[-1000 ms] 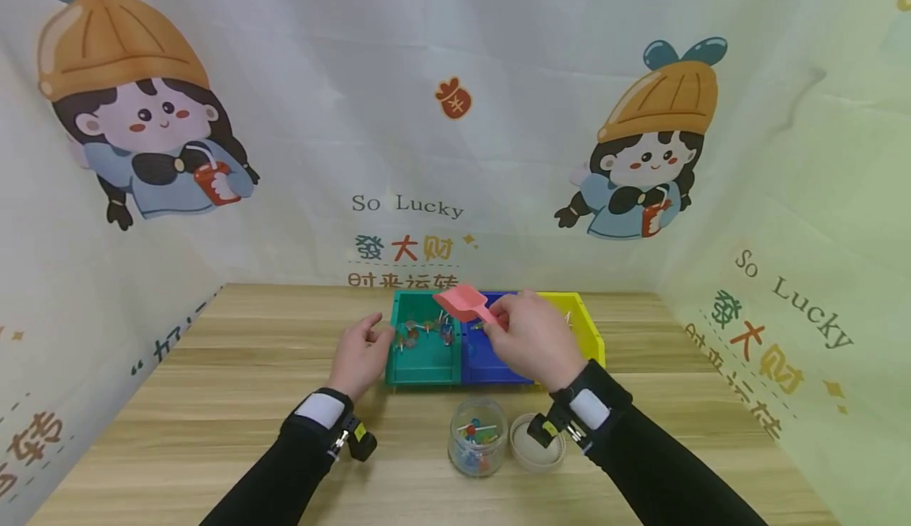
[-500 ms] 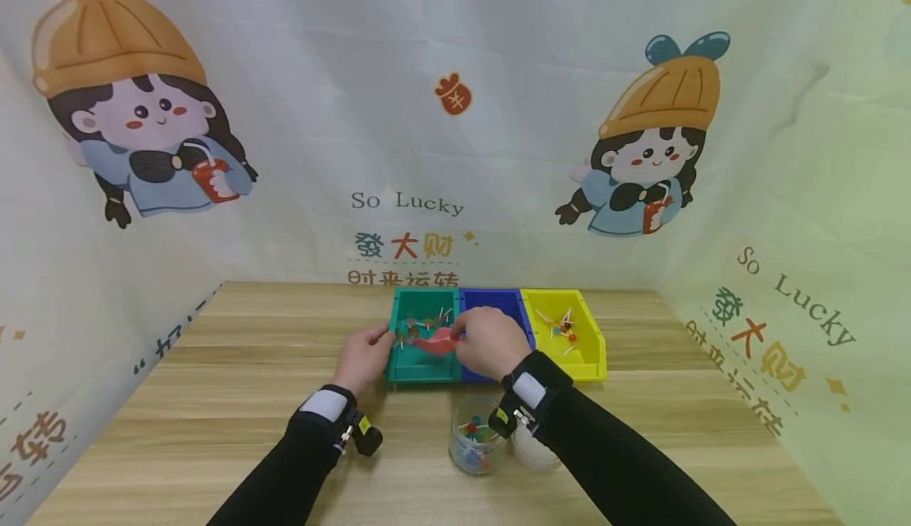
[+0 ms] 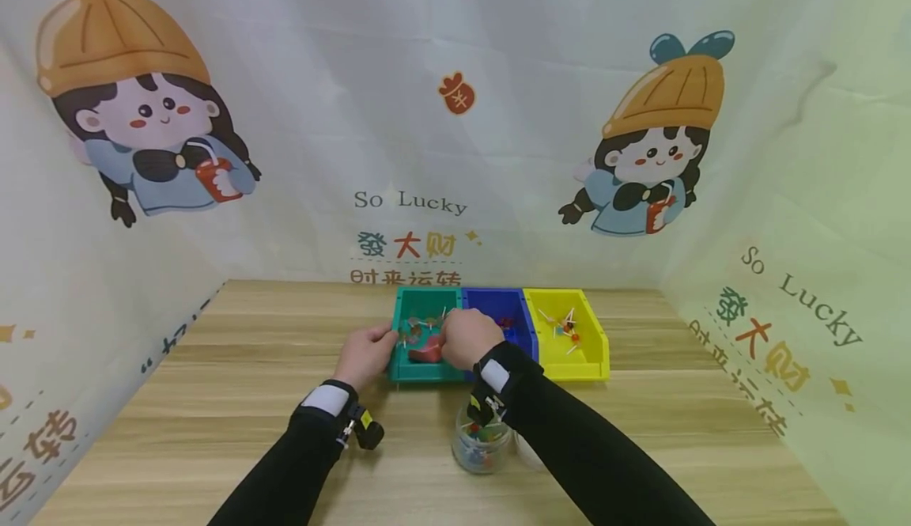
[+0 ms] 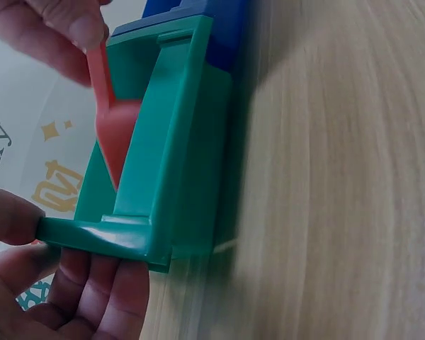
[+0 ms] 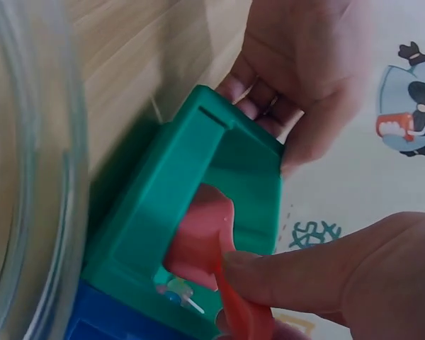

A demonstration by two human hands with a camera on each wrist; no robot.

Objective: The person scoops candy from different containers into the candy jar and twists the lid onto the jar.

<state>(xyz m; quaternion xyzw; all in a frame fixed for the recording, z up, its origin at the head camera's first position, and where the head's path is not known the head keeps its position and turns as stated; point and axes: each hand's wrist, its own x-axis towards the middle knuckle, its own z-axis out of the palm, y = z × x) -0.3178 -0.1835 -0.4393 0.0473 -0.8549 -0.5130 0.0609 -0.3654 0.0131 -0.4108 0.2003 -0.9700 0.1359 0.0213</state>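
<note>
One scoop (image 3: 425, 351) in right hand (image 3: 470, 338), backdrop (image 3: 342, 130) ("So Lucky" (image 3: 410, 202))

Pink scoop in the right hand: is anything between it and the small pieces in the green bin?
Nothing visible is. The pink scoop is inside the green bin, with small pieces close by it. The left hand grips the bin's left side, away from the scoop.

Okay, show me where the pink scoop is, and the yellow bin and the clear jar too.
Pink scoop (image 5: 204, 232): right wrist view, on its blade.
Yellow bin (image 3: 568, 367): head view, on its bare floor near the front.
Clear jar (image 3: 480, 458): head view, on its front wall.
</note>
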